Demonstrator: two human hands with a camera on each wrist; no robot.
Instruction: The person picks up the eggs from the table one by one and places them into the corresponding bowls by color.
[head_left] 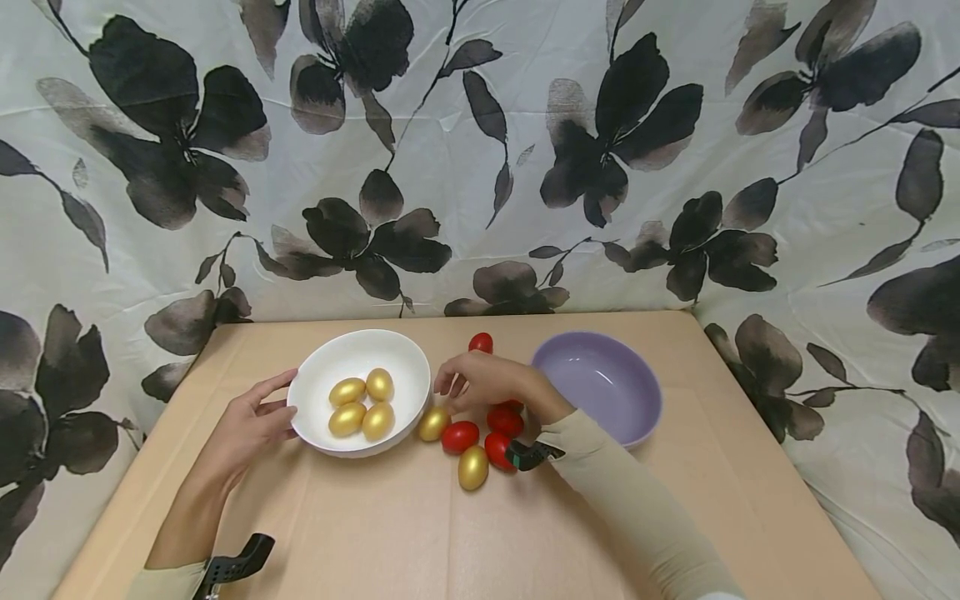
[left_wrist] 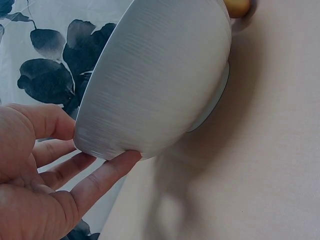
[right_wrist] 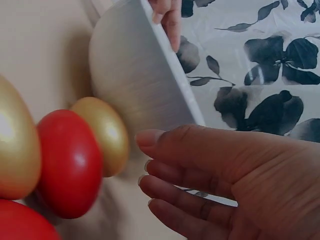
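A white bowl [head_left: 315, 367] with several gold eggs [head_left: 347, 419] inside stands on the table's left half. At its left side my left hand [head_left: 258, 421] holds the rim, with fingers against the outer wall, as the left wrist view shows. My right hand [head_left: 483, 383] hovers just right of the bowl, fingers loosely bent and nothing between them. Below its fingertips, a gold egg [head_left: 433, 423] lies beside the bowl. A red egg [head_left: 460, 437] lies close by, and another gold egg [head_left: 473, 467] is nearer the front. More red eggs [head_left: 505, 420] are partly covered by my right hand and wrist.
A purple bowl [head_left: 600, 383] stands to the right, partly behind my right forearm; no eggs show in its visible part. One red egg [head_left: 481, 342] lies towards the back of the table [head_left: 375, 525]. A flower-patterned cloth [head_left: 480, 167] hangs behind the table.
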